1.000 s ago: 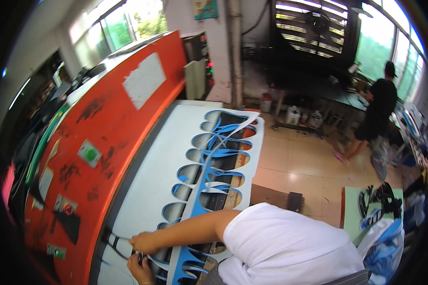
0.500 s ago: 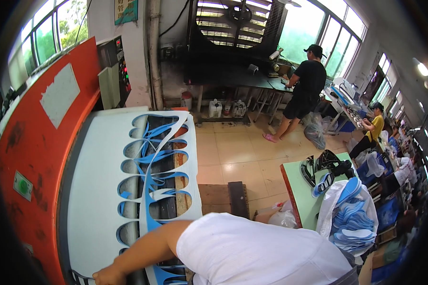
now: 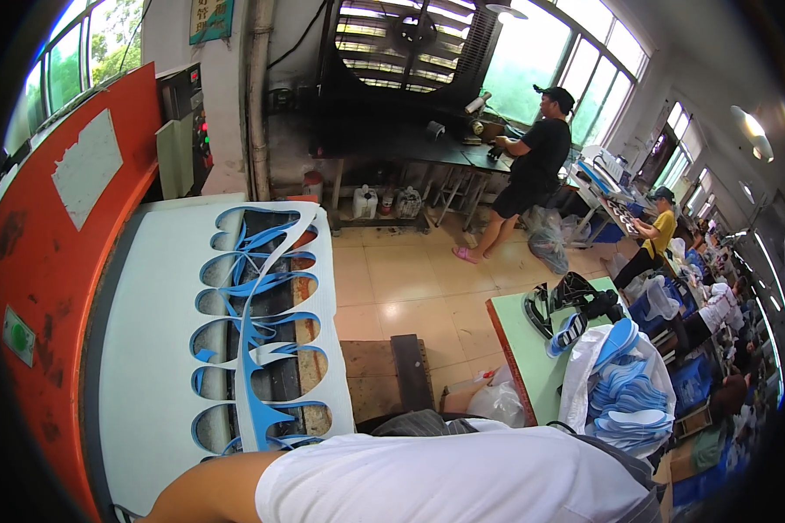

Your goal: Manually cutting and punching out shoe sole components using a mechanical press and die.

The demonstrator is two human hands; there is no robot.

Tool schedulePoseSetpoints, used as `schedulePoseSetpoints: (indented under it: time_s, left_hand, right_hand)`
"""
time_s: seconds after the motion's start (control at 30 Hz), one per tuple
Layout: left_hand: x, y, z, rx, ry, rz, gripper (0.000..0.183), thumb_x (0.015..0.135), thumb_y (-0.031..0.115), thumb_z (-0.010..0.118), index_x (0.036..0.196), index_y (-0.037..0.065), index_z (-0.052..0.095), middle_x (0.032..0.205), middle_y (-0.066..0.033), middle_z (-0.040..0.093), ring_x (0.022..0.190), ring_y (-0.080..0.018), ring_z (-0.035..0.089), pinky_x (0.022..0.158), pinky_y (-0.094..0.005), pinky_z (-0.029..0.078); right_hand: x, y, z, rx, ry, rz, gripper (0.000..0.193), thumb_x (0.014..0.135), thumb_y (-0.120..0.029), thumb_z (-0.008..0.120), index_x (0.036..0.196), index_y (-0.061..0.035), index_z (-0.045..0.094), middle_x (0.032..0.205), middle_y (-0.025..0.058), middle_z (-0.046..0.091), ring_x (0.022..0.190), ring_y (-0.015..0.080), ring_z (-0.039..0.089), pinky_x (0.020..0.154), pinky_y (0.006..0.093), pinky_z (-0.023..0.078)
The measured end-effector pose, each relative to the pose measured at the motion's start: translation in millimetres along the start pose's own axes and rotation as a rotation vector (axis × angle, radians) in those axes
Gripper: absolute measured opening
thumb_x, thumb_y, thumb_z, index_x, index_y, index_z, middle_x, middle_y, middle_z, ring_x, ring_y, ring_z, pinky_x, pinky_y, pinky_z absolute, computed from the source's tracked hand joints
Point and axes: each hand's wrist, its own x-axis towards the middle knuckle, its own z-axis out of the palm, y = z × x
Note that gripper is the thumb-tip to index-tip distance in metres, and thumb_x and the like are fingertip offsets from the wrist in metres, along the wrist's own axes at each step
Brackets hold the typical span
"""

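A bare arm in a white short sleeve, seemingly my right, reaches across the lower edge toward the lower left. Its hand lies out of the picture, so whatever it touches is hidden. My left hand does not show either. Beside the arm lies a white sheet on the bed of a red-orange machine. Rounded, sole-shaped openings run down its right part. Blue and white offcut strips twist across them, over a dark, worn surface.
A green-topped table on the right bears black footwear and a striped slipper. Beside it, a white sack holds blue soles. Behind stand a dark workbench and a person in black. Others work farther right.
My visible hand has slipped out of view past the lower edge. The scene has shifted somewhat left in the picture. The person in black has raised their hands from the bench.
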Motion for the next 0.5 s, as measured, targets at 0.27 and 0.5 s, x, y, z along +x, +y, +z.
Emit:
schedulePoseSetpoints:
  time_s: [0.27,0.5]
  left_hand:
    - [-0.3,-29.1,0.7,0.526,0.457,0.286,0.059,0.075,0.031,0.080,0.117,-0.004,0.056,0.111,-0.0248,0.058,0.102,-0.0384,0.057,0.092,-0.0425,0.045]
    - [26.1,45.3,39.5,0.611,-0.197,0.079,0.060,0.090,0.051,0.055,0.119,-0.001,0.058,0.109,-0.0204,0.064,0.095,-0.0387,0.063,0.079,-0.0438,0.051]
  right_hand:
    - [25.6,25.0,3.2,0.063,0.260,-0.103,0.017,0.072,-0.022,0.066,0.082,-0.0088,0.067,0.082,0.0164,0.065,0.077,0.0316,0.064,0.065,0.0438,0.051]
    - [250.2,309.8,296.8,-0.062,0.535,-0.014,0.014,0.067,-0.020,0.066,0.070,-0.0063,0.067,0.075,0.0173,0.063,0.073,0.0328,0.064,0.063,0.0447,0.052]
